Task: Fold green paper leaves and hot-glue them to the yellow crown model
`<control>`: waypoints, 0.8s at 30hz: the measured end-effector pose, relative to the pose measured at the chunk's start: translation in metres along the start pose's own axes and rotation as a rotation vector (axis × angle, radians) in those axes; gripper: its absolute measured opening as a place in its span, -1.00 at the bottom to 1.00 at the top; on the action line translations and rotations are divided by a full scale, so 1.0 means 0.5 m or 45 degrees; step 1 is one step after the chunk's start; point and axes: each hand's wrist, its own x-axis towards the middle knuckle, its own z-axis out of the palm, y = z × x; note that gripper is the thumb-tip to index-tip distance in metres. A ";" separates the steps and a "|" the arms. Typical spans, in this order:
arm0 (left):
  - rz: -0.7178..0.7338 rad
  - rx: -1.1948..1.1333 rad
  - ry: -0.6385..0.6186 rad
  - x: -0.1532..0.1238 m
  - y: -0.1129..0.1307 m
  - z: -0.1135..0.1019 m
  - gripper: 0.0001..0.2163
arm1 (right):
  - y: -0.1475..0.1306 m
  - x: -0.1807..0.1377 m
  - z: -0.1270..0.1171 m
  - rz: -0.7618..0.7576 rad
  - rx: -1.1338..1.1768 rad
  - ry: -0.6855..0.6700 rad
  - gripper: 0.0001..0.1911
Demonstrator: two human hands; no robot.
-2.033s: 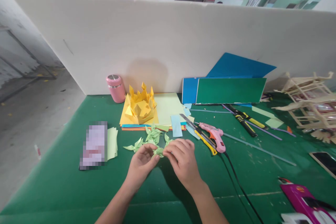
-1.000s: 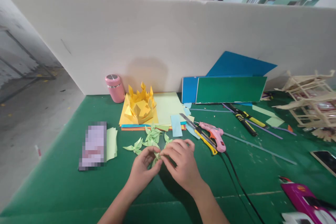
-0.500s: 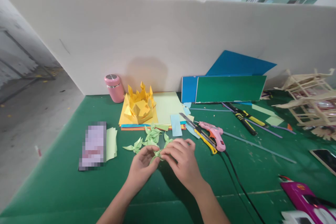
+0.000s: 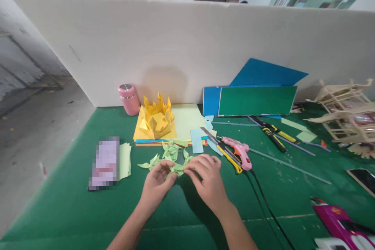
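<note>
Between my hands is a light green folded paper flower (image 4: 177, 169). My left hand (image 4: 158, 181) pinches its left side between thumb and fingers. The thumb and fingertips of my right hand (image 4: 206, 179) close on the petal at its right. Just beyond my fingers lie more green paper flowers (image 4: 171, 150), partly overlapping one another. Farther back, a yellow folded paper crown shape (image 4: 158, 121) rests on a stack of coloured paper (image 4: 189, 119).
A pink hot glue gun (image 4: 238, 149) and a yellow utility knife (image 4: 231, 160) lie to the right, near pliers (image 4: 274, 136). Left are a phone-like blurred object (image 4: 104, 164) and green paper slips (image 4: 125, 160). A pink flask (image 4: 129, 99) stands against the white board (image 4: 187, 39).
My right hand has drawn slightly to the right along a petal. More of the flower now shows between my hands, and the view has tipped up a little.
</note>
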 end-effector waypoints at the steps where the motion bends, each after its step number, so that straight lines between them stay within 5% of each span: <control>1: 0.018 0.034 -0.024 0.000 0.001 0.000 -0.73 | 0.003 0.001 -0.002 -0.002 -0.011 -0.004 -0.79; 6: 0.118 0.269 -0.145 0.002 0.023 -0.017 -0.65 | 0.030 0.010 -0.026 -0.020 -0.097 -0.008 -0.76; 10: 0.345 0.894 0.114 0.009 0.031 -0.062 -0.63 | 0.070 0.022 -0.049 -0.079 -0.180 -0.091 -0.72; 14: 0.479 1.375 0.077 0.010 0.008 -0.090 -0.50 | 0.107 0.037 -0.060 -0.117 -0.278 -0.155 -0.68; 24: 0.446 1.629 -0.072 0.050 -0.008 -0.017 -0.43 | 0.118 0.021 -0.096 0.057 -0.153 0.088 -0.75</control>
